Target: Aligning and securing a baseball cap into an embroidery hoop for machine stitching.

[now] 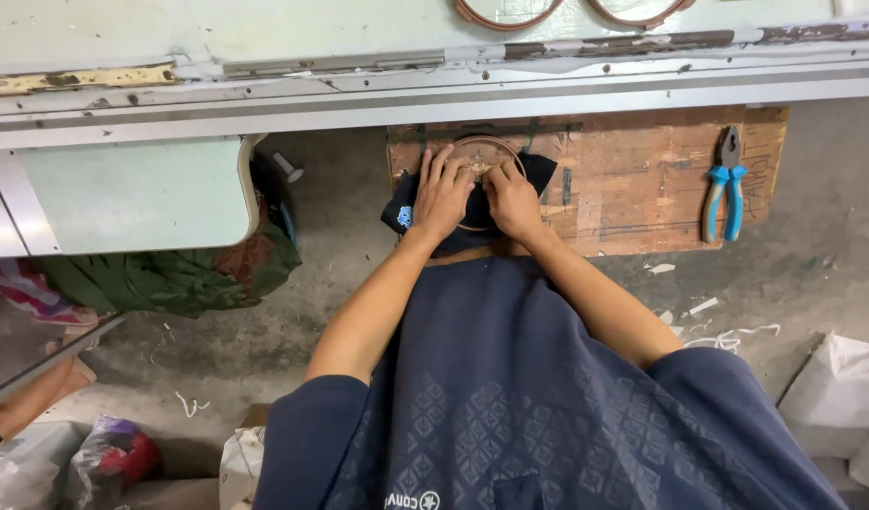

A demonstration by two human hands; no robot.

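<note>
round brown wooden hoop (482, 151) over dark cloth (538, 170) sits at the worn wooden board's (642, 189) near-left edge; left hand (441, 194) fingers spread flat, right hand (510, 198) fingers curled pinching. uneven pressing could likely let the cloth slip askew.

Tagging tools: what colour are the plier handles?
Blue, on the pliers lying on the wooden board; head view.
</note>
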